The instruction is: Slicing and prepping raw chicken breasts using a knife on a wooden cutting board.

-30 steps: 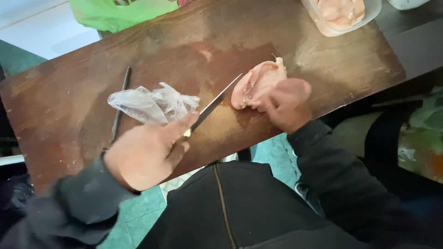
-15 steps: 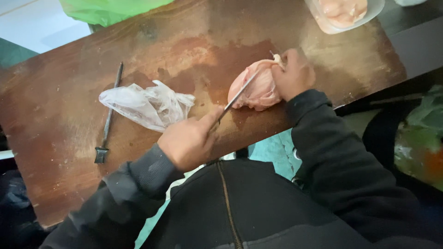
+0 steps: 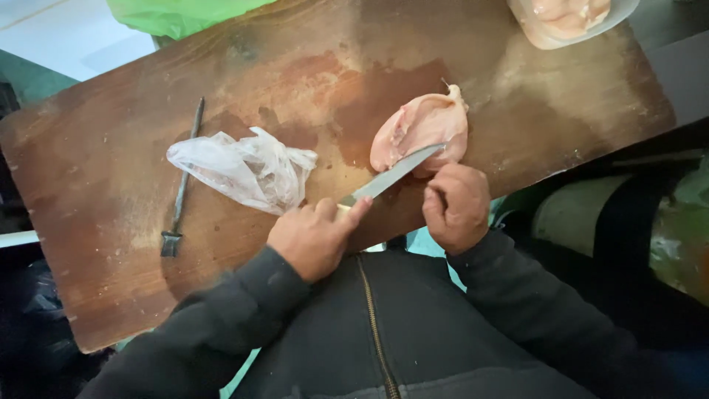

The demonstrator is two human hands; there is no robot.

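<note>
A pale pink raw chicken piece (image 3: 417,122) lies on a dark, wet wooden board (image 3: 111,170), right of its middle. My left hand (image 3: 314,236) is shut on the handle of a knife (image 3: 395,174). The blade points up and to the right, and its tip rests on the near edge of the meat. My right hand (image 3: 458,207) is curled into a loose fist at the board's near edge, with its knuckles touching or just short of the chicken's lower edge. Both arms are in dark sleeves.
A crumpled clear plastic bag (image 3: 240,170) lies left of the knife. A thin dark metal tool (image 3: 183,181) rests further left. A clear container of more raw chicken (image 3: 569,18) stands at the board's far right corner. A green plastic bag (image 3: 177,11) sits beyond the far edge.
My right hand has let go of the chicken's far tip and pulled back to the near edge. The meat has flopped open flat. The knife has shifted to the meat's near side.
</note>
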